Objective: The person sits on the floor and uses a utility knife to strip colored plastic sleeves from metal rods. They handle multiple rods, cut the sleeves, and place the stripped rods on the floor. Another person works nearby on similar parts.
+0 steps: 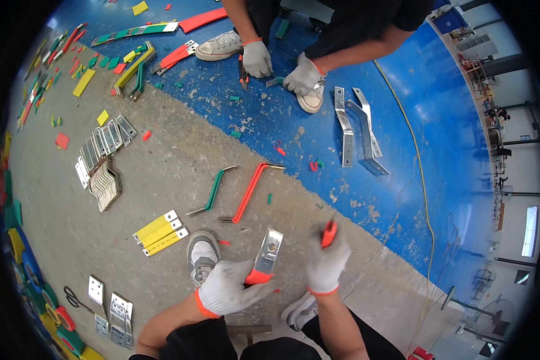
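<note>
My left hand (234, 289), in a white glove with an orange cuff, is closed round a flat metal bar (271, 245). The bar's bare silver end with a hole points up and away; red sleeving (258, 276) covers it near my fingers. To the right, my gloved right hand (327, 261) is closed on a red-handled cutter (329, 234), slightly blurred, its tip pointing up. The two hands are apart. Just beyond them on the floor lie a green-sleeved bent bar (213, 191) and a red-sleeved bent bar (246, 195). Three yellow-sleeved bars (161, 232) lie to the left.
Across from me, a co-worker's gloved hands (306, 75) work by their shoes, near an orange-and-black tool (243, 71). Bare bent bars (105, 180) are stacked left; more (345, 129) lie on blue floor. Scissors (75, 299), coloured rolls (66, 318), scraps and a yellow cable (423, 180) surround us.
</note>
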{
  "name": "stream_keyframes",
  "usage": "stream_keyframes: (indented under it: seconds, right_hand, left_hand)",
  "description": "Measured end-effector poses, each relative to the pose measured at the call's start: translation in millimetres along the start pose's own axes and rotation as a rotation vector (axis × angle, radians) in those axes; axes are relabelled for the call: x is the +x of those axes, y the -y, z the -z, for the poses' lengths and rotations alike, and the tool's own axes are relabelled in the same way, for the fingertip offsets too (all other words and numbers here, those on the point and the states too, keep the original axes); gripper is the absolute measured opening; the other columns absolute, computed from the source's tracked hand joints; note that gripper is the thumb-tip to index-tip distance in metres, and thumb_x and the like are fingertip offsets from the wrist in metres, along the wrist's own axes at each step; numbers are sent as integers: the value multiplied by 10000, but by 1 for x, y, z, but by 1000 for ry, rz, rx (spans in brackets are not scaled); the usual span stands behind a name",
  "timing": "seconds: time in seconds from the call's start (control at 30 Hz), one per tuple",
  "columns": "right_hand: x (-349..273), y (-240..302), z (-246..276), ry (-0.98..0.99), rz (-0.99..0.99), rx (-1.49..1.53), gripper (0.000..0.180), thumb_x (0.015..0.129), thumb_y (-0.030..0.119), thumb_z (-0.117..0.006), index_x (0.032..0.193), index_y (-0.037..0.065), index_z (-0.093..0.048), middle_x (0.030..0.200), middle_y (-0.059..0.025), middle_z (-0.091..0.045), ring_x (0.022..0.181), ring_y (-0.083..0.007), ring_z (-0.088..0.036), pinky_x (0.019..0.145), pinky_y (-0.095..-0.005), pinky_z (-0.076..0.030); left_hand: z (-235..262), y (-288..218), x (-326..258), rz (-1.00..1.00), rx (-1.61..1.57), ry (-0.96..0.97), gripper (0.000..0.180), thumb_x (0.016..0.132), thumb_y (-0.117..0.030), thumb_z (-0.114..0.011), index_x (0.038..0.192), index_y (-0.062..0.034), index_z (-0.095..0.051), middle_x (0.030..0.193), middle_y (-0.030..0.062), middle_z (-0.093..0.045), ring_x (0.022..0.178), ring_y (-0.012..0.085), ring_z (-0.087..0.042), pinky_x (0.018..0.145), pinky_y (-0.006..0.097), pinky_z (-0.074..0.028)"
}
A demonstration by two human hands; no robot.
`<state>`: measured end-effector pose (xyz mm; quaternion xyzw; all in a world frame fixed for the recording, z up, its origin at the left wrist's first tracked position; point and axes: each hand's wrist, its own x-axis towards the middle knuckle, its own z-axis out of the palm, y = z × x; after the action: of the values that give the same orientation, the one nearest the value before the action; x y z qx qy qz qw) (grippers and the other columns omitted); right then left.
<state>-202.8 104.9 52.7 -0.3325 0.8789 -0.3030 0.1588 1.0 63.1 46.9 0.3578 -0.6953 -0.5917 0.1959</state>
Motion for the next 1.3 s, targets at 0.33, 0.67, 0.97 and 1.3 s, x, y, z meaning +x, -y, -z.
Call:
stream_keyframes:
  seconds: [0.33,0.67,0.97,1.3]
  right_hand:
    - [-9,8,26,580,-132,191,257,903,220,-740,1046,12,-696,847,-186,-706,745,-313,-703,703,-376,-536]
    - [2,14,45,1071,414,159,356,926,344,-716,1035,20,-616,839,-219,-630,781,-449,-630,655,-470,-504]
    - [4,20,36,1053,457,122,348,914,345,-730,998,24,-624,826,-203,-629,772,-423,-638,646,-457,-509]
    - [-4,19,26,1002,477,182,337,920,356,-716,966,36,-622,833,-201,-624,776,-423,-640,644,-464,-507]
  left_hand:
    - [-1,20,0,24,-8,-32,189,842,-160,-734,943,-18,-662,670,129,-639,612,280,-643,581,365,-514]
    - [-1,10,-6,472,-696,-3,61,852,-78,-615,850,-19,-599,630,28,-615,558,97,-567,509,289,-468]
    - [2,12,-11,381,-851,81,93,885,-54,-527,819,2,-559,572,13,-554,512,94,-533,460,271,-430]
    - [2,6,-15,412,-1144,81,119,943,-98,-561,949,18,-584,614,27,-543,491,106,-509,441,288,-416]
